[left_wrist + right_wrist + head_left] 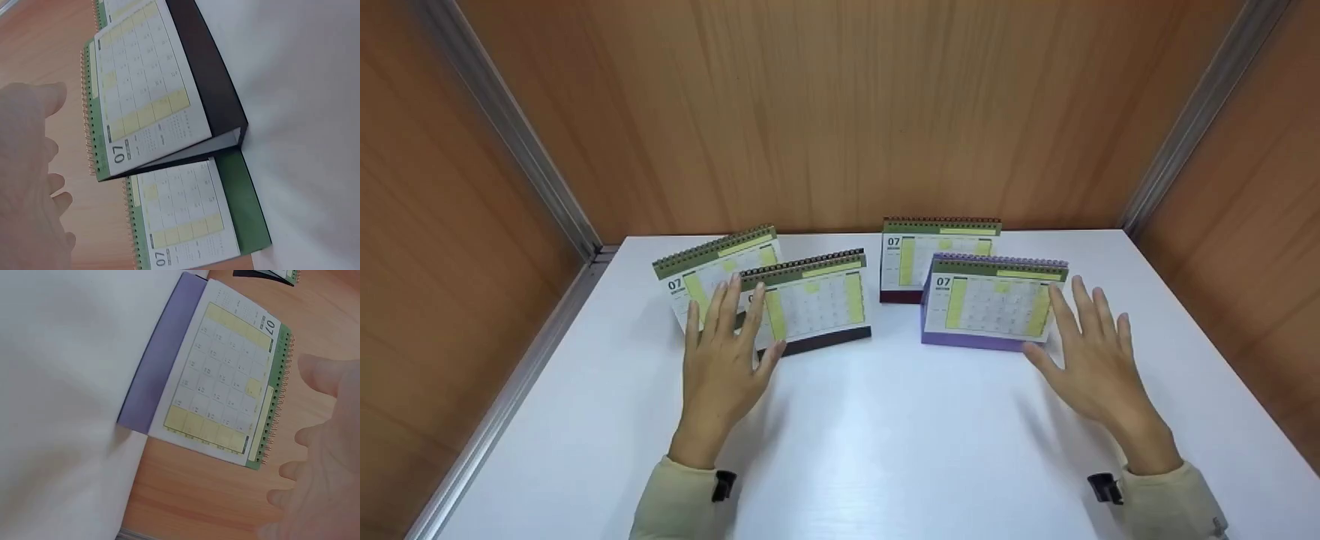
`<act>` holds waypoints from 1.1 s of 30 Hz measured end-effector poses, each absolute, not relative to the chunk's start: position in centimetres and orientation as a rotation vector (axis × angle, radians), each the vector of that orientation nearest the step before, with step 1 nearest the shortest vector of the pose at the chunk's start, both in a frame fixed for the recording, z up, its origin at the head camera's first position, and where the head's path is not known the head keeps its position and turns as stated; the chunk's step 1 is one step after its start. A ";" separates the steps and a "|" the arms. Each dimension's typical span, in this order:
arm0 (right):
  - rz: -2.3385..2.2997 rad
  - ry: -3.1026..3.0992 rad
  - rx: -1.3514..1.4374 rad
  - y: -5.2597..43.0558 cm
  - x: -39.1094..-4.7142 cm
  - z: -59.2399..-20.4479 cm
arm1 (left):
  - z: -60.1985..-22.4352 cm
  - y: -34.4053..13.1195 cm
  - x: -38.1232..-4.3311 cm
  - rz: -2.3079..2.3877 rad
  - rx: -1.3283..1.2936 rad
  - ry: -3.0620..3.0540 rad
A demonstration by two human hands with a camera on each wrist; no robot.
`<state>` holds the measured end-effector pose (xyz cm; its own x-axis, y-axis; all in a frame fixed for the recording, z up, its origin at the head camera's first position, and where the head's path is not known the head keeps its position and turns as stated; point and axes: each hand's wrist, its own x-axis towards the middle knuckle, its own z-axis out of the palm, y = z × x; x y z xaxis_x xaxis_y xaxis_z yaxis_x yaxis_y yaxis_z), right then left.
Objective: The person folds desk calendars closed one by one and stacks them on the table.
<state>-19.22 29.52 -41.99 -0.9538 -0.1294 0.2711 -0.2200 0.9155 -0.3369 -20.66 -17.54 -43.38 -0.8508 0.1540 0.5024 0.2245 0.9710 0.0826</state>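
Two desk calendars stand on the left: one with a black base (pixel 817 300) in front, and one with a green base (pixel 242 202) behind it, partly covered. On the right, a purple-based calendar (pixel 997 304) stands before a dark red-based calendar (pixel 937 244), hiding part of it. All show page 07. My left hand (pixel 720 375), fingers spread, hovers before the left pair and overlaps them in the head view; it grips nothing. With fingers also spread, my right hand (pixel 1099 367) is beside the purple calendar's right edge, holding nothing. Contact with the calendars cannot be told.
A white table (pixel 885 450) bears the calendars. Wood-grain panels (pixel 825 112) enclose it at the back and both sides, with metal strips (pixel 525 150) at the corners. The far calendars stand close to the back panel.
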 end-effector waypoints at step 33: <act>1.666 -2.812 0.094 34.5 -28.3 -39.4 | -43.4 -2.1 -27.2 -1.213 -0.664 -2.739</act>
<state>-28.29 34.48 -39.40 -0.9902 -0.1141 -0.0806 0.0159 0.4813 -0.8764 -27.21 -2.06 -43.42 -0.9037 0.3570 0.2365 0.4150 0.5940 0.6892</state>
